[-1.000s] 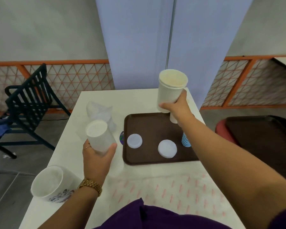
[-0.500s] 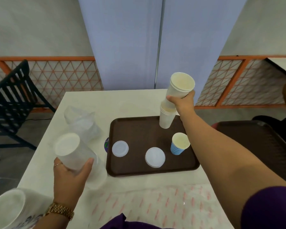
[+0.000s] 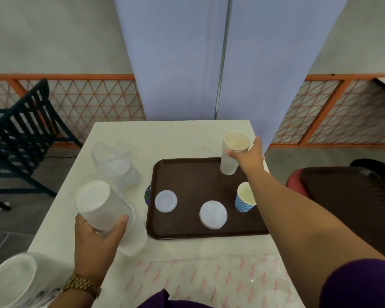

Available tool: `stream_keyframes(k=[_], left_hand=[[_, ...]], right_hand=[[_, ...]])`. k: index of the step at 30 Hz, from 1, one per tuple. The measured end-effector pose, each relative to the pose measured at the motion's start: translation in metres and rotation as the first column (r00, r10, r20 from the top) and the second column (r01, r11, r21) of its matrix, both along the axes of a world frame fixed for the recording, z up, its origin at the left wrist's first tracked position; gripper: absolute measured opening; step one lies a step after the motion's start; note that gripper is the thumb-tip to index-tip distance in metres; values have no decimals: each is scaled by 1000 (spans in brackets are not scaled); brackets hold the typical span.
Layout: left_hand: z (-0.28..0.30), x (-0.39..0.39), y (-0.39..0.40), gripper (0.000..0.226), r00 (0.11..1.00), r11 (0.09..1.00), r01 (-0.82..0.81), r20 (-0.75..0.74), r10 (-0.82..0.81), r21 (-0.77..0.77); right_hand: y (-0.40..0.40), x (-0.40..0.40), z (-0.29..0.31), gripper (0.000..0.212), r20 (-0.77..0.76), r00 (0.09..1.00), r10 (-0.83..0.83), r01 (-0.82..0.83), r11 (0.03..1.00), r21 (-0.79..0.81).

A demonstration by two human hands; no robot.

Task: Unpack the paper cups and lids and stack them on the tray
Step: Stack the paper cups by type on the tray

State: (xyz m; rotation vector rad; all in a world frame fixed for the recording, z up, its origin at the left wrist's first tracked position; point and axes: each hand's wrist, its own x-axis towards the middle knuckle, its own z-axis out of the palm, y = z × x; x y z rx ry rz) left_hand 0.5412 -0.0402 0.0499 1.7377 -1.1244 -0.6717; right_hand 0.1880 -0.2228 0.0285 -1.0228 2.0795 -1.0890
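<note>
Gripping a clear-wrapped sleeve of white lids [image 3: 105,210] near the white table's [image 3: 125,134] left edge, my left hand [image 3: 96,238] is curling around it; I'm seeing bare middle on the brown plastic tray [image 3: 193,174]; my right hand [image 3: 248,155] is clasping stacked white paper cups [image 3: 230,155] at its far right corner.

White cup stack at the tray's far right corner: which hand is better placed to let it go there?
Right. The right hand already grips the white cup stack over the tray; the left hand holds a wrapped lid sleeve off-tray.
</note>
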Motion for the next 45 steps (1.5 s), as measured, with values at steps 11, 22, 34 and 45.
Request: stream_keyframes(k=[11,22,34,45], left_hand=[[-6,4,1,78,1000,999,30,-2,-30,-28],[-6,14,8,85,993,993,86,-72,-92,-81],[-15,26,28,108,996,996,81,-48,-79,48],[-16,30,36,108,993,993,105,-52,-103,56]], right_hand=[[47,64,73,74,-362,840,403,-436,900,-10],[134,208,175,82,-579,103,809,-929,286,234],[164,281,148,51,-573,-815,92,-518,329,790],[174,304,126,67,-379,-925,19,-306,554,774]])
